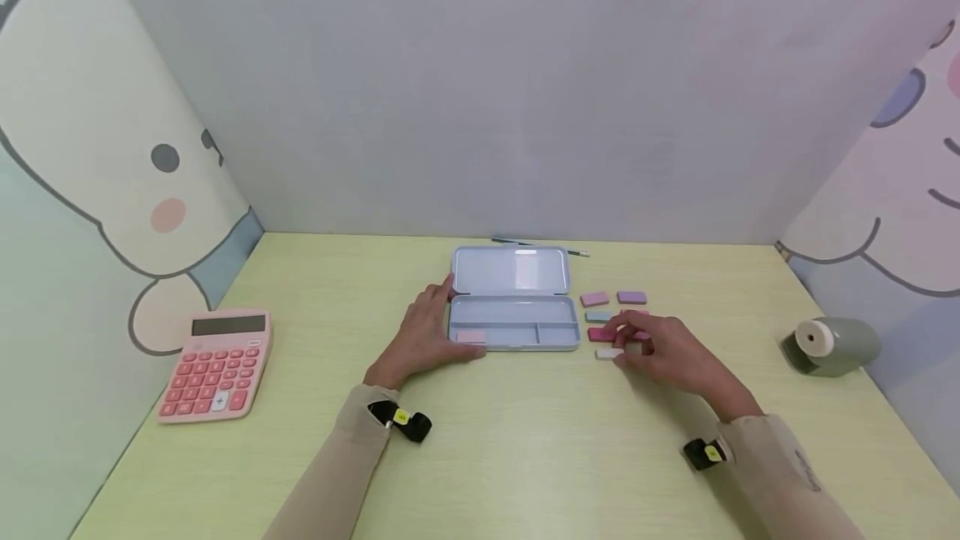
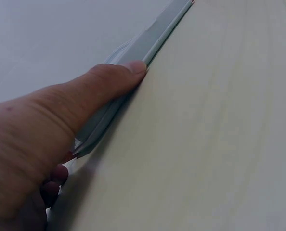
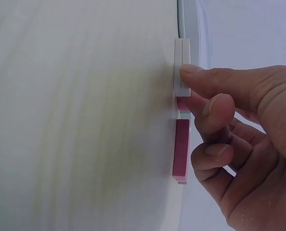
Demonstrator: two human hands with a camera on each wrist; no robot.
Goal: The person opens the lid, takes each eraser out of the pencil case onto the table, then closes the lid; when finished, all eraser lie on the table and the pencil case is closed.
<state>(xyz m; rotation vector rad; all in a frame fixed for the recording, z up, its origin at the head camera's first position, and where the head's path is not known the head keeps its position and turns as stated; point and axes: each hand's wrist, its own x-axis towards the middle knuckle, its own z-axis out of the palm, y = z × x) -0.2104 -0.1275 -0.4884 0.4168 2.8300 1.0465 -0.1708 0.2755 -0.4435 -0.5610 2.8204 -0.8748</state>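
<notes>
Right hand point(image 1: 667, 352): I read its fingertips closing on a white eraser point(image 1: 609, 353) just right of the case.
Left hand point(image 1: 427, 336): lies flat, thumb against the pencil case point(image 1: 514, 332) edge.
Stowed: one pink eraser point(image 1: 472, 337) in the left compartment.
Left out: pink eraser point(image 1: 595, 299), purple eraser point(image 1: 632, 297), others loose on the desk point(image 1: 525, 440).

I see bare desk point(image 1: 525, 440) in front of the open tin case point(image 1: 514, 298); erasers point(image 1: 613, 307) crowd its right, calculator point(image 1: 217, 363) and sharpener point(image 1: 828, 346) sit well apart

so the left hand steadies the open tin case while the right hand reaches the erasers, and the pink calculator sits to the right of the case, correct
Not quite. The head view shows the pink calculator on the left of the tin case, not the right. The rest holds: left hand on the open case, right hand at the erasers.
</notes>
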